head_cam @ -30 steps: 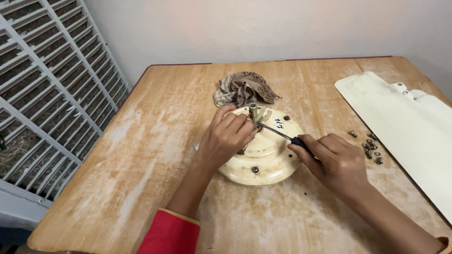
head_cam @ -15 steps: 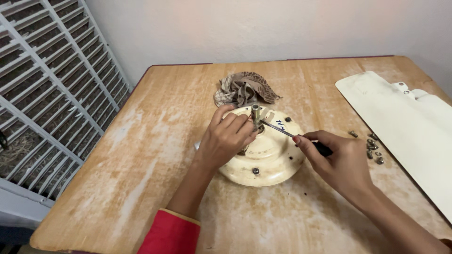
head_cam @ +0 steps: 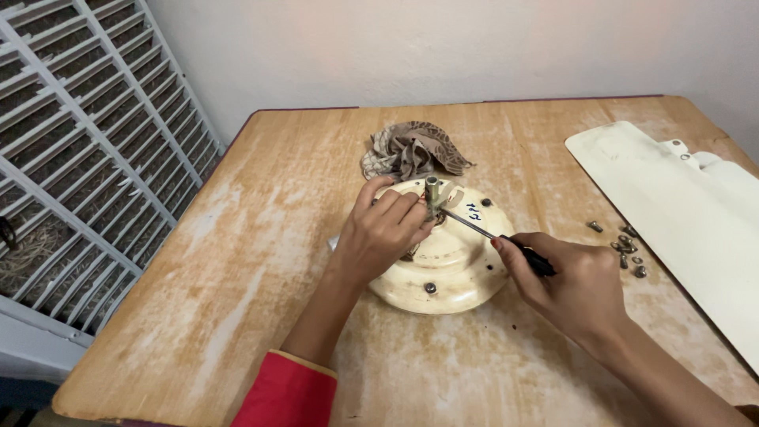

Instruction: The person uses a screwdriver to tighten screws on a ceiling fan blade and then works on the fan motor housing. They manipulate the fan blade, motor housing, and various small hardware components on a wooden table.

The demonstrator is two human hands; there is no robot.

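Cream motor housing (head_cam: 443,261) sits frame centre. Left hand (head_cam: 386,229) grips near its shaft; right hand (head_cam: 565,277), closed on screwdriver (head_cam: 494,236), has drawn back rightward, tip still at shaft

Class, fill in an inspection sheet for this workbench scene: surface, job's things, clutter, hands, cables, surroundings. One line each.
Surface: worn wooden table, pale scuffed patches.
Job's things: round cream motor housing with a central metal shaft; screwdriver, tip at the shaft's base.
Clutter: crumpled brown rag behind the housing; loose screws; cream fan blade at the table's right.
Hands: left hand rests on the housing, fingers by the shaft; right hand grips the screwdriver's dark handle.
Cables: nothing seen.
Surroundings: white slatted grille on the left, plain wall behind.
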